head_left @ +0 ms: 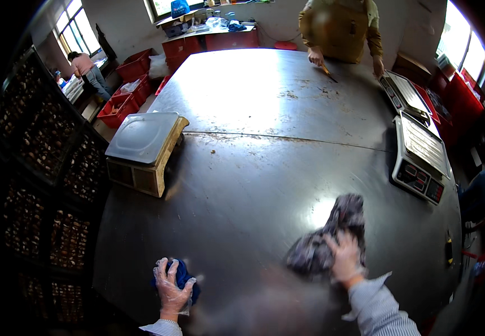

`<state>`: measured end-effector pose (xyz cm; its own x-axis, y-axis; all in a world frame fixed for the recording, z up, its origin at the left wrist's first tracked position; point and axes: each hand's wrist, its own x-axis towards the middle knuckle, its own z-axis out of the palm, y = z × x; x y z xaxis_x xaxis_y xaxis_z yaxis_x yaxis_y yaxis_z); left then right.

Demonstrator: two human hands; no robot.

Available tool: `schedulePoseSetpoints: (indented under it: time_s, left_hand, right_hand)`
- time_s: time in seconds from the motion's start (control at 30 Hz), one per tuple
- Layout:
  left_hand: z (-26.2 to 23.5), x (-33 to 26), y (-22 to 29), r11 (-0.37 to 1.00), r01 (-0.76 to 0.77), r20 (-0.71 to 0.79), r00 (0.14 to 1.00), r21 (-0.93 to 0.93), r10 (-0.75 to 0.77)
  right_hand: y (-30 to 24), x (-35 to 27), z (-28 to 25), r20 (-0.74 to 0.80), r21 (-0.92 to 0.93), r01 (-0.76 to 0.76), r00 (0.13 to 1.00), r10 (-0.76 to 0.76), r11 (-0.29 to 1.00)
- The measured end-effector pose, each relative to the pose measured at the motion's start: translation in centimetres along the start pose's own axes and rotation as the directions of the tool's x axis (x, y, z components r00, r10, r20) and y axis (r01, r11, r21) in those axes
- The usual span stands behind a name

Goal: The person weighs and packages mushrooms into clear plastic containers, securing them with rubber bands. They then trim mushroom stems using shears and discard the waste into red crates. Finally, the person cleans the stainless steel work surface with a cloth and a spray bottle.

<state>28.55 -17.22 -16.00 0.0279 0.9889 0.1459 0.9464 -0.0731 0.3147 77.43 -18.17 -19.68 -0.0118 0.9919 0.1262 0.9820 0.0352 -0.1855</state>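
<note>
My left hand (170, 290), in a thin clear plastic glove, curls its fingers over a bunched blue cloth (184, 274) on the near left of the metal table (237, 196). Further right, my right hand (345, 259) presses down on a crumpled grey-purple patterned cloth (310, 253) and grips part of it. Both that hand and the cloth are slightly blurred. The patterned cloth lies against the tabletop, one end of it stretching away beyond my fingers. Striped sleeves cover both my forearms.
A weighing scale (144, 140) stands at the left edge, two more scales (421, 148) at the right. Brown crumbs (237, 137) lie along the table seam. Across the table a person (340, 31) holds an orange-handled tool (326, 71). Stacked dark crates (46, 168) fill the left side.
</note>
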Motion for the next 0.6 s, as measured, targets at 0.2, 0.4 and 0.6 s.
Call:
schedulePoseSetpoints:
  time_s: [0.2, 0.4, 0.6]
  left_hand:
    - [1.7, 4.8, -0.2, 0.983, -0.087, 0.015, 0.996, -0.163, 0.090]
    - [1.8, 7.6, 3.1, 0.966, -0.150, 0.054, 0.985, -0.212, 0.165]
    - [3.2, 8.5, 3.9, 0.973, -0.091, 0.011, 0.995, -0.212, 0.096]
  right_hand:
    - [9.2, 22.7, 6.4, -0.156, -0.250, -0.287, 0.955, 0.254, 0.925]
    - [-5.0, 34.5, 7.6, -0.208, -0.087, -0.053, 0.977, 0.034, 0.995]
    - [-5.7, 33.2, 5.8, -0.071, -0.096, 0.087, 0.993, -0.094, 0.992]
